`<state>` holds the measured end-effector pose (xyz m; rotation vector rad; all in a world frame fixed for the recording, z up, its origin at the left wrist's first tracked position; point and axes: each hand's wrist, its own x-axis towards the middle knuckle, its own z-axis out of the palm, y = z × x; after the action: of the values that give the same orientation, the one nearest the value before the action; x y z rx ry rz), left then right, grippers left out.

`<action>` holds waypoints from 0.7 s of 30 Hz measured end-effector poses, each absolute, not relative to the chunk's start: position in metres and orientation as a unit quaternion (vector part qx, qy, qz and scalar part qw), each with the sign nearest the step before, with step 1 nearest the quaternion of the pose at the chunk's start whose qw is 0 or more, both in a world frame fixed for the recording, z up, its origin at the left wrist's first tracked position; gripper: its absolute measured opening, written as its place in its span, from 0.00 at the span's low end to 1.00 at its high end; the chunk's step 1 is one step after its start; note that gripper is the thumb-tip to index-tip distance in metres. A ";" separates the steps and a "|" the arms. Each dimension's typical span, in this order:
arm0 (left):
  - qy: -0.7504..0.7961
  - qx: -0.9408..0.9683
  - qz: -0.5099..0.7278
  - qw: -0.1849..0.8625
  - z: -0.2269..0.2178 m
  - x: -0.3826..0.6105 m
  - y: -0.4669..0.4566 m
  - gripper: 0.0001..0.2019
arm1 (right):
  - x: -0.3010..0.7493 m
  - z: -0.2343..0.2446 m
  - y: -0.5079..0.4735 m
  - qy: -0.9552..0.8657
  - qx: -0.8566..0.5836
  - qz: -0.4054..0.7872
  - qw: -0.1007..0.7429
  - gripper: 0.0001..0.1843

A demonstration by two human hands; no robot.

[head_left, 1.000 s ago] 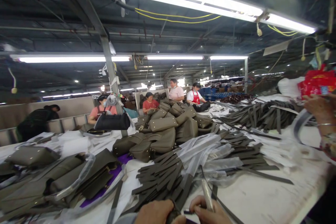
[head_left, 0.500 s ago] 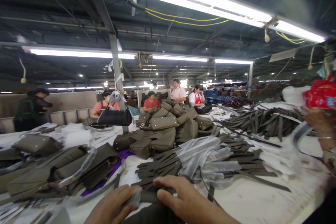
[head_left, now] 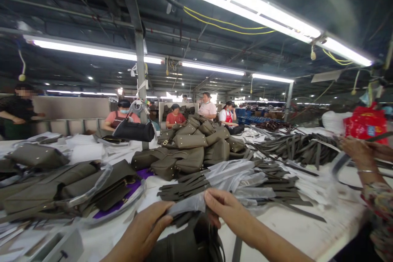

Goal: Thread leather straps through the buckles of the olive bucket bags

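Note:
A strap wrapped in clear plastic [head_left: 188, 206] stretches between my two hands, over an olive-grey handbag [head_left: 176, 245] at the bottom of the view. My left hand [head_left: 153, 223] pinches its left end between thumb and fingers. At the other end, my right hand [head_left: 222, 208] grips the strap, fingers closed. Dark thin strips hang down on the bag's right side. Just beyond my hands lies a heap of dark flat straps [head_left: 181, 188], partly covered by plastic-wrapped straps [head_left: 233, 176].
Olive bags [head_left: 187, 159] are piled mid-table, and more bags [head_left: 46, 188] lie left on purple material. A grey box [head_left: 63, 247] stands at lower left. At right, a co-worker's hands [head_left: 357, 151] hold a strap near a red plastic bag [head_left: 367, 125]. Several people work beyond.
My hands have risen from the bag and now hold the wrapped strap stretched between them. The view has shifted slightly. The co-worker's hands and patterned sleeve show more at right.

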<state>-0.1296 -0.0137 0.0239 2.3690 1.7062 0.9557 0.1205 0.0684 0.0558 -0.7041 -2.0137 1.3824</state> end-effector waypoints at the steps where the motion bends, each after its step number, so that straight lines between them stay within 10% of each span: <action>1: 0.555 0.771 0.313 0.016 0.029 -0.126 -0.015 0.17 | 0.120 0.059 0.066 -0.761 -0.287 0.498 0.301 0.34; 11: 0.564 0.792 0.220 -0.079 0.091 -0.074 -0.022 0.14 | 0.119 0.066 0.057 -0.730 -0.321 0.505 0.331 0.40; 21: 0.511 0.810 0.277 0.076 0.091 -0.053 -0.023 0.14 | 0.128 0.061 0.048 -0.740 -0.322 0.484 0.339 0.33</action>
<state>-0.0529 -0.0231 0.0914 2.4291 1.5320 0.8313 0.1283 0.0477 0.0609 -0.8384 -1.9262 1.2604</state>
